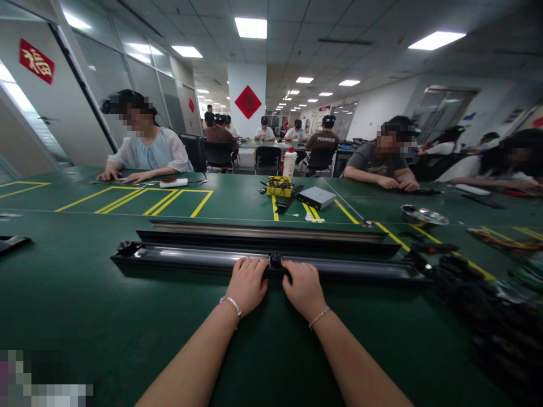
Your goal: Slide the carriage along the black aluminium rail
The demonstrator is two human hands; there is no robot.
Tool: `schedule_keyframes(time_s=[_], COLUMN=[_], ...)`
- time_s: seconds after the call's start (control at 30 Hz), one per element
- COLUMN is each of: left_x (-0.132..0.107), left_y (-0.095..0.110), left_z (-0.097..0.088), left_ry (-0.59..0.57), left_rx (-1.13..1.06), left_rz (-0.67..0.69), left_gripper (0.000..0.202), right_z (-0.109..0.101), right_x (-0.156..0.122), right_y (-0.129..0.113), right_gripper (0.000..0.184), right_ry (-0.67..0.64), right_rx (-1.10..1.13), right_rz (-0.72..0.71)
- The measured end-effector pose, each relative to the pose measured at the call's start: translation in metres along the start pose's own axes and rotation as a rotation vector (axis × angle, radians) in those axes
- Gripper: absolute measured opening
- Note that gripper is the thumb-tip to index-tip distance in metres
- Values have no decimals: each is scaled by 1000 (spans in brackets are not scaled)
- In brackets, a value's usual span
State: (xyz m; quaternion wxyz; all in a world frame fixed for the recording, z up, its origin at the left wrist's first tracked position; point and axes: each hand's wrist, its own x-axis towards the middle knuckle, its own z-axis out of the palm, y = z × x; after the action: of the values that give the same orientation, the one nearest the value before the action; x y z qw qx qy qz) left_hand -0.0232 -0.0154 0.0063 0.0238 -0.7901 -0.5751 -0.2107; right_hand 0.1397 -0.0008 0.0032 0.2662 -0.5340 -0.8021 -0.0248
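A long black trough-like rail with a shiny inner face lies across the green table in front of me. At its middle sits a small black bracket. My left hand grips the rail just left of the bracket, fingers curled over the far side and thumb on the near side. On the other side of the bracket, my right hand holds the rail in the same way. Both thumbs are close to the bracket; whether they press on it I cannot tell. Another black piece is at the rail's left end.
Behind the rail lie more long black strips. A heap of black parts is at right, with a metal bowl beyond. Farther back are a grey box, a yellow holder and a bottle. Co-workers sit across the table.
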Motion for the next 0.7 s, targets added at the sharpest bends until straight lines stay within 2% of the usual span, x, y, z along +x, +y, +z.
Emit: schedule_keyframes(time_s=[0.23,0.7], left_x=[2,4], left_y=[1,-2], left_z=[1,4], left_ry=[-9,31], left_rx=[-36,-79], left_rz=[-14,-43], left_gripper=[29,26], right_z=[1,3], right_x=[0,0], right_y=[0,0], right_gripper=[26,22], right_ry=[1,22], right_rx=[51,13], right_rz=[12,3])
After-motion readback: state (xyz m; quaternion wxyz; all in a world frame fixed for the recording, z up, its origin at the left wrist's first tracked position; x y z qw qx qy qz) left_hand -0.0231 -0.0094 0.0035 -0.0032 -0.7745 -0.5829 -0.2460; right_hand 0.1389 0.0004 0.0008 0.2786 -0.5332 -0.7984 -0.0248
